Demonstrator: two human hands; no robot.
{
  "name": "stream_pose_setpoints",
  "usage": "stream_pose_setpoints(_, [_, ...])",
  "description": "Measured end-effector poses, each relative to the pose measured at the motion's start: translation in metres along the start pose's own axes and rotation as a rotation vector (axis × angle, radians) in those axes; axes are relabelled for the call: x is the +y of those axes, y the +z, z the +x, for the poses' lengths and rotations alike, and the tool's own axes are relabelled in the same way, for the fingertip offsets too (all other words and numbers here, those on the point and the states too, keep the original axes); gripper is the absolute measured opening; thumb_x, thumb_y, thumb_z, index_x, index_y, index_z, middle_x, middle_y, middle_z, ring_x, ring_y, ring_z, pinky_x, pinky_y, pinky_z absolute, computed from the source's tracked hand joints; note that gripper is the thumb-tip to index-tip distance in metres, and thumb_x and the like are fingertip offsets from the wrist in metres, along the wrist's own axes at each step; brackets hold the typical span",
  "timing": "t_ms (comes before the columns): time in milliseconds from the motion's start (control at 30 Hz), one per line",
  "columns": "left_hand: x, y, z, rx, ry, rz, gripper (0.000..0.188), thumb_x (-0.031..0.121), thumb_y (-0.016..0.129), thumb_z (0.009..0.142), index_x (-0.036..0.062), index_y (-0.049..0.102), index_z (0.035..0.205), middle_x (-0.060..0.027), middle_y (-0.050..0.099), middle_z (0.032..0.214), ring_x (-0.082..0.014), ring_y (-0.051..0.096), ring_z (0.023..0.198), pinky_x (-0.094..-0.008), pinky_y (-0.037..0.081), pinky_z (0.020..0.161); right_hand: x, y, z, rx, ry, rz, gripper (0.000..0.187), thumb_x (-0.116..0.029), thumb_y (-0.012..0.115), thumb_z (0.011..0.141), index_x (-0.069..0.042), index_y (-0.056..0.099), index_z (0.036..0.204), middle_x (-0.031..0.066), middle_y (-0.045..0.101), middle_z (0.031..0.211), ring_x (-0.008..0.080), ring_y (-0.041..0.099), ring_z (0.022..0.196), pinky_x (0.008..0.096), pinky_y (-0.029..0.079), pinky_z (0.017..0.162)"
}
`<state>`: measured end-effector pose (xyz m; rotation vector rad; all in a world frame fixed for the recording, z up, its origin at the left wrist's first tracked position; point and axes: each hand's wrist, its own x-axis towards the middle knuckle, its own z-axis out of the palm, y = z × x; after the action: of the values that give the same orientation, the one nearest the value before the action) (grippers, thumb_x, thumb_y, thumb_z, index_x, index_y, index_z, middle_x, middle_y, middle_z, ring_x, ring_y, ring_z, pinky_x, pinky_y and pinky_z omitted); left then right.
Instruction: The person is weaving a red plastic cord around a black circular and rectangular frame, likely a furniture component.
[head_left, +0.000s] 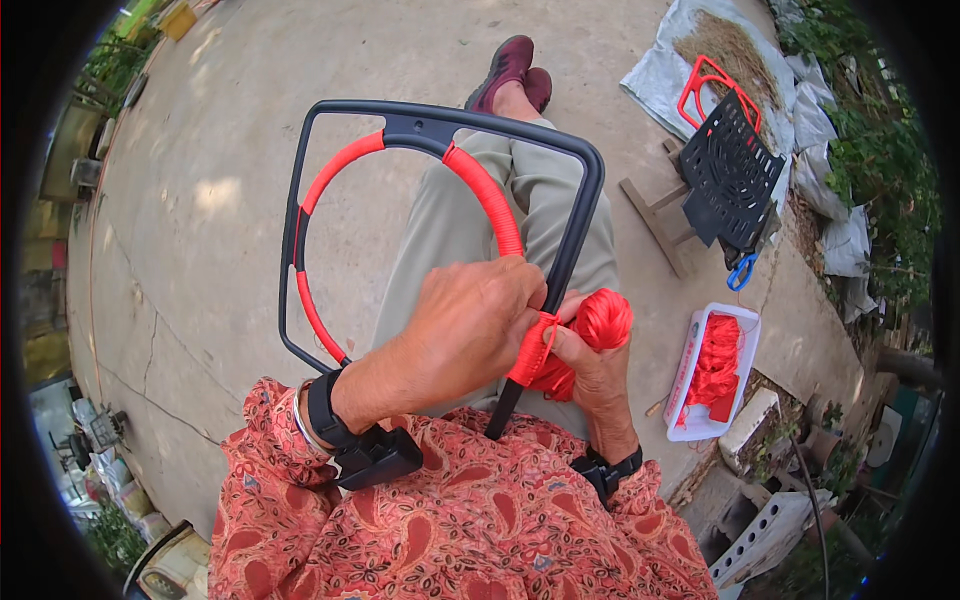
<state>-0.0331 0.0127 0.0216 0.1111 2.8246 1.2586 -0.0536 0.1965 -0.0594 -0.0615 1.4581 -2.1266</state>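
Right hand (598, 380) partly hidden, shirt (450, 520) cut off

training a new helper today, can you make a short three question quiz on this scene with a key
1. True or false: the red bundle is at the right hand.
2. Pick one: in the picture, the white tub is at the A) left B) right C) top.
3. Is the ring in the black frame wrapped in red all the way round?

Key: 1. True. 2. B. 3. No, black stretches show.
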Motion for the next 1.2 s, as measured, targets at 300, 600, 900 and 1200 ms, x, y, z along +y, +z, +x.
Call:
stream_pose_setpoints(300, [0.0,-0.002,0.001,0.02,0.047,-0.076,0.01,-0.001,0.061,0.077,0.0022,0.054,0.083,-0.0131,0.058,0.074,-0.0327,0.058,0.066,-0.0384,0.045,0.058,-0.004,0.004,0.001,-0.023,-0.008,0.066,0.017,-0.006,0.074,0.078,-0.001,0.063,0.089,0.0055,0.062,0.096,0.0116,0.059,0.085,0.0274,0.049,0.078])
stream_pose_setpoints(600, [-0.004,-0.001,0.002,-0.002,-0.031,-0.245,0.009,-0.004,0.06,0.078,0.0012,0.056,0.083,-0.0123,0.055,0.072,-0.0266,0.057,0.063,-0.0326,0.044,0.057,-0.003,0.001,0.002,-0.027,-0.021,0.031,0.015,-0.007,0.074,0.078,-0.001,0.063,0.087,0.005,0.063,0.093,0.0115,0.059,0.083,0.0266,0.049,0.077])
stream_pose_setpoints(900, [0.006,-0.004,0.004,-0.024,0.073,0.111,0.013,0.003,0.063,0.076,0.0033,0.053,0.084,-0.012,0.054,0.076,-0.0341,0.057,0.068,-0.0421,0.043,0.058,-0.007,0.004,0.002,-0.034,-0.038,0.031,0.015,-0.006,0.074,0.079,-0.001,0.063,0.088,0.0048,0.063,0.091,0.0111,0.059,0.082,0.0259,0.049,0.075])
stream_pose_setpoints(1200, [0.005,-0.005,0.002,-0.003,0.009,-0.212,0.009,-0.001,0.062,0.078,0.0012,0.054,0.082,-0.0098,0.052,0.073,-0.0224,0.054,0.061,-0.0319,0.042,0.057,-0.004,0.002,0.0,-0.038,-0.058,0.019,0.017,-0.005,0.075,0.077,-0.002,0.062,0.087,0.0034,0.06,0.089,0.0102,0.057,0.08,0.0249,0.048,0.074])
